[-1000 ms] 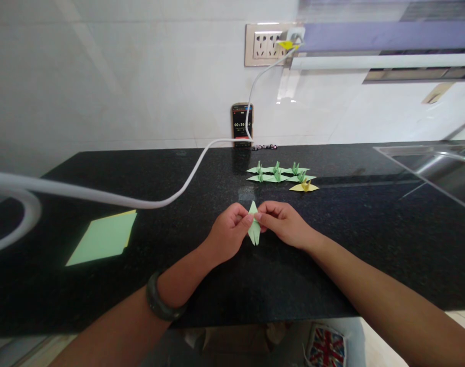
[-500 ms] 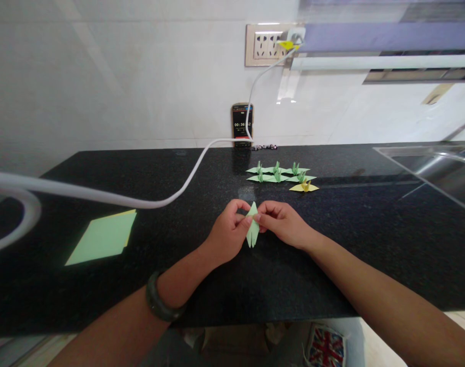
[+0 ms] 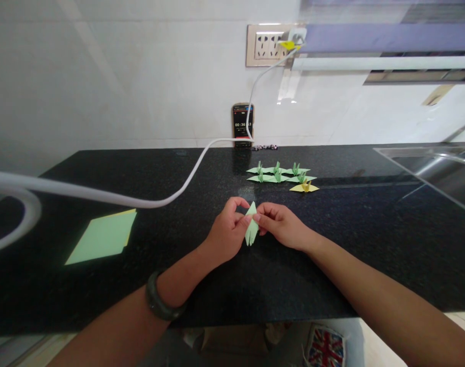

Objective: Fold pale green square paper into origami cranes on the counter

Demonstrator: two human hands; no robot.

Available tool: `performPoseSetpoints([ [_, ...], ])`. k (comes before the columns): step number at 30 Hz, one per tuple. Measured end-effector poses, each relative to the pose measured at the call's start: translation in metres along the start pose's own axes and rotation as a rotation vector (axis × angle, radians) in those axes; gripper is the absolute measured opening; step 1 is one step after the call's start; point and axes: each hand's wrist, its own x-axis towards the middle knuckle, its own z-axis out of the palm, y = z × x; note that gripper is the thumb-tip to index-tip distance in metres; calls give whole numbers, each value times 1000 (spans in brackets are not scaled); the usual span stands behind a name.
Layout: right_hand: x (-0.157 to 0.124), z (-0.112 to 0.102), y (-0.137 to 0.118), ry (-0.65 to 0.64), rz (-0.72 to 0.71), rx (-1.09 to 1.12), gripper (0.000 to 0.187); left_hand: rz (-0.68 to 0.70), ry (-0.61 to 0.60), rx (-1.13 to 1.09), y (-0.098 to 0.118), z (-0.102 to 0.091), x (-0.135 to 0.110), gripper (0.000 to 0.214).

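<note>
A light green folded paper (image 3: 251,233), a narrow diamond with split lower points, is held above the dark countertop. My left hand (image 3: 231,227) pinches its left side between thumb and fingers. From the right, my right hand (image 3: 280,223) grips the opposite edge, the two thumbs nearly meeting at its middle. Beyond the hands, several green paper cranes (image 3: 277,177) stand in two rows, with one yellow paper crane (image 3: 304,188) in front of them at the right. Off to the left lies a stack of green and yellow paper sheets (image 3: 102,237).
A white cable (image 3: 159,204) runs across the left of the countertop (image 3: 159,285) and up to a wall socket (image 3: 268,46). Against the wall leans a phone (image 3: 240,125) showing a timer, beside a beaded strand (image 3: 265,147). A metal sink (image 3: 442,168) is at the right.
The folded paper has tilted slightly, its lower points shifting a little left and up. Both hands keep their hold; the cranes and sheets stay put.
</note>
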Motion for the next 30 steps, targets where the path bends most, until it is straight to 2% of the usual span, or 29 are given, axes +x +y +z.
performPoseSetpoints([
  [6,1,-1,3,15,15,-19,24,5,-17,-4,-2,0,1,18],
  [13,3,-3,5,35,158,311,19,44,-159,-153,2,-1,1,32],
  [17,3,-4,6,20,182,347,15,36,-125,-173,1,3,0,26],
  [23,3,-6,3,135,22,180,6,-47,21,-179,1,0,4,23],
  [27,1,-5,-1,59,-79,175,10,-37,81,-148,1,-4,7,25],
  [30,0,-4,-1,65,-75,125,10,-43,69,-159,0,-3,7,27],
])
